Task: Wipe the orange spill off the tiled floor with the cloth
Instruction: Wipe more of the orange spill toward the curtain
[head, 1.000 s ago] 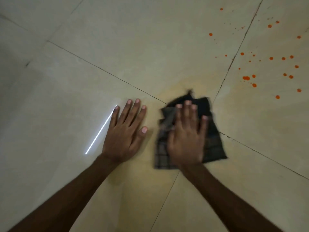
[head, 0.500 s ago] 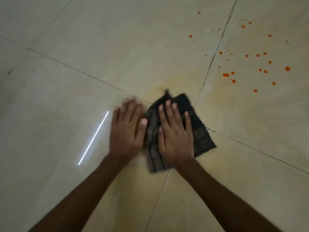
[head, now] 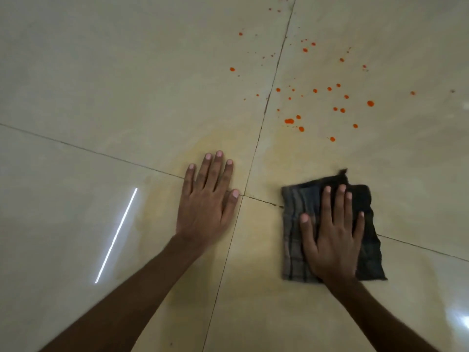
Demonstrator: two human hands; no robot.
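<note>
A dark checked cloth (head: 368, 219), folded into a rough square, lies flat on the cream tiled floor (head: 127, 85) at the right. My right hand (head: 332, 237) presses down on it with fingers spread. My left hand (head: 205, 204) rests flat on the bare tile to the left of the cloth, beside the point where the grout lines cross, and holds nothing. Orange drops (head: 314, 105) are scattered on the tiles beyond the cloth, the nearest well ahead of my right fingertips. A faint yellowish smear (head: 208, 143) surrounds the grout crossing.
Dark grout lines (head: 261, 128) split the floor into large tiles. A bright streak of reflected light (head: 116, 235) lies on the tile left of my left arm. Another glare patch (head: 462, 321) shows at the lower right edge.
My right hand has slid the cloth to the right, away from my left hand and across the grout line. My left hand has stayed planted flat near the grout crossing.
</note>
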